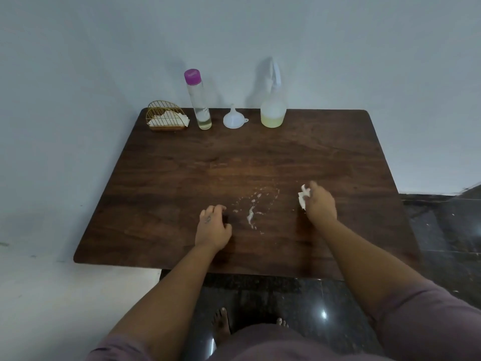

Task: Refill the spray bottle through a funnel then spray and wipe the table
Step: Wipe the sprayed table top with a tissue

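- The right hand (320, 201), right of centre in the frame, has its fingers curled round a crumpled white tissue (302, 197). The wad sticks out on the hand's left side, toward the wet patch, which suits a wiping stroke in that direction.
- The left hand (212, 226), lower centre, rests on the table (182, 178) with its fingers loosely bent and nothing in them. It lies just left of the spray droplets (252, 211), probably to steady the person while the other hand wipes.
- The droplets sit between the two hands, foamy and unwiped, so by my reading the spraying is done and the wiping is only beginning.
- The spray bottle (272, 105) stands upright at the table's far edge, upper centre-right, with pale yellow liquid in its lower part. It is well apart from both hands, apparently set back to leave the wiping area free.
- The funnel (233, 119) stands mouth down just left of it, out of the bottle, so the refill looks finished.
- Further left stands a clear bottle with a purple cap (197, 100), then a gold wire tissue holder (166, 116) with white tissues inside.
- Hard to make out: the spray head blends into the pale wall; whether the tissue touches the wood is unclear; the right hand's fingertips are hidden behind the wad.
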Demonstrator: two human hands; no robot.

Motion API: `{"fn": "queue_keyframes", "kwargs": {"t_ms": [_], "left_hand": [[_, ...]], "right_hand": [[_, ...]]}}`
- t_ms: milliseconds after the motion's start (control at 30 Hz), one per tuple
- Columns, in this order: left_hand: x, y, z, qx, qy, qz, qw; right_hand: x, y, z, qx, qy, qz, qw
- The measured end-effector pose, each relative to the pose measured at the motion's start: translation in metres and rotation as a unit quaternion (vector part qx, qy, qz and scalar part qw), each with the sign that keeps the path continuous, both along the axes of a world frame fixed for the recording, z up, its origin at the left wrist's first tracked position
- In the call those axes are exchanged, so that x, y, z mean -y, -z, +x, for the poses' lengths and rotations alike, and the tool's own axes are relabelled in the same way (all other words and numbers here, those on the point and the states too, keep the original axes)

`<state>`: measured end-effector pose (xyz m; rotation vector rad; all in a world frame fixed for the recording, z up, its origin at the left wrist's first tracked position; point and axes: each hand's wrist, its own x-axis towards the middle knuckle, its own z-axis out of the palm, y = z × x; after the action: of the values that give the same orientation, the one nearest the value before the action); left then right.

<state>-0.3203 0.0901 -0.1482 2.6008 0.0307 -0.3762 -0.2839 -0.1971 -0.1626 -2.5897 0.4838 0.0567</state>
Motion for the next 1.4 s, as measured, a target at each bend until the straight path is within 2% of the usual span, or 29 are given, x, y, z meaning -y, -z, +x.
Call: {"fn": "queue_keyframes", "kwargs": {"t_ms": [33, 133, 267, 300, 333, 367, 400, 433, 467, 533, 633, 733, 800, 867, 933, 1000, 1067, 1133, 1200, 1267, 1400], "left_hand": [[-0.004, 0.001, 0.003, -0.005, 0.012, 0.016, 1.000], [-0.017, 0.003, 0.012, -0.006, 0.042, 0.061, 0.997], [-0.036, 0.010, 0.018, 0.012, 0.083, 0.072, 0.994], [-0.040, 0.011, 0.020, 0.024, 0.101, 0.072, 0.992], [-0.044, 0.011, 0.022, 0.030, 0.118, 0.075, 0.990], [-0.047, 0.011, 0.023, 0.028, 0.132, 0.079, 0.988], [-0.050, 0.010, 0.025, 0.020, 0.143, 0.084, 0.986], [-0.052, 0.010, 0.026, 0.010, 0.150, 0.089, 0.985], [-0.055, 0.009, 0.026, -0.002, 0.154, 0.093, 0.984], [-0.061, 0.008, 0.024, -0.032, 0.166, 0.099, 0.981], [-0.069, 0.009, 0.021, -0.084, 0.200, 0.121, 0.969], [-0.074, 0.006, 0.022, -0.116, 0.242, 0.152, 0.951], [-0.076, 0.004, 0.025, -0.128, 0.267, 0.168, 0.940], [-0.075, 0.002, 0.028, -0.127, 0.286, 0.181, 0.932], [-0.076, 0.002, 0.030, -0.118, 0.295, 0.190, 0.929], [-0.078, 0.003, 0.029, -0.113, 0.303, 0.193, 0.926], [-0.080, 0.005, 0.029, -0.108, 0.305, 0.190, 0.927], [-0.082, 0.007, 0.028, -0.104, 0.299, 0.184, 0.931], [-0.083, 0.008, 0.028, -0.099, 0.297, 0.183, 0.932], [-0.084, 0.010, 0.029, -0.093, 0.297, 0.185, 0.932], [-0.091, 0.015, 0.029, -0.064, 0.305, 0.181, 0.933]], "right_hand": [[-0.011, 0.005, -0.009, -0.014, -0.061, -0.052, 0.997], [-0.059, 0.019, -0.049, -0.058, -0.204, -0.098, 0.972], [-0.138, 0.005, -0.090, -0.057, -0.422, -0.111, 0.898], [-0.149, 0.002, -0.088, -0.056, -0.430, -0.095, 0.896], [-0.153, 0.000, -0.080, -0.054, -0.392, -0.059, 0.916], [-0.150, -0.001, -0.069, -0.038, -0.312, -0.004, 0.949], [-0.139, -0.003, -0.056, -0.013, -0.199, 0.063, 0.978], [-0.121, -0.004, -0.043, 0.019, -0.084, 0.107, 0.991], [-0.098, -0.006, -0.030, 0.044, 0.008, 0.118, 0.992], [-0.049, -0.006, -0.016, 0.026, 0.081, 0.054, 0.995], [-0.018, 0.001, -0.023, -0.052, 0.081, -0.065, 0.993], [-0.069, 0.016, -0.053, -0.052, -0.003, -0.134, 0.990], [-0.133, 0.030, -0.080, -0.047, -0.134, -0.132, 0.981], [-0.194, 0.027, -0.102, -0.037, -0.277, -0.095, 0.955], [-0.221, 0.018, -0.100, -0.028, -0.330, -0.021, 0.943], [-0.213, 0.006, -0.078, -0.008, -0.264, 0.056, 0.963], [-0.175, 0.001, -0.049, 0.039, -0.110, 0.085, 0.989], [-0.117, 0.001, -0.024, 0.053, 0.061, 0.077, 0.994], [-0.064, 0.005, -0.012, 0.018, 0.163, 0.038, 0.986], [-0.041, 0.010, -0.009, -0.027, 0.172, -0.011, 0.985], [-0.107, 0.008, -0.019, -0.017, 0.027, -0.075, 0.997]]}}
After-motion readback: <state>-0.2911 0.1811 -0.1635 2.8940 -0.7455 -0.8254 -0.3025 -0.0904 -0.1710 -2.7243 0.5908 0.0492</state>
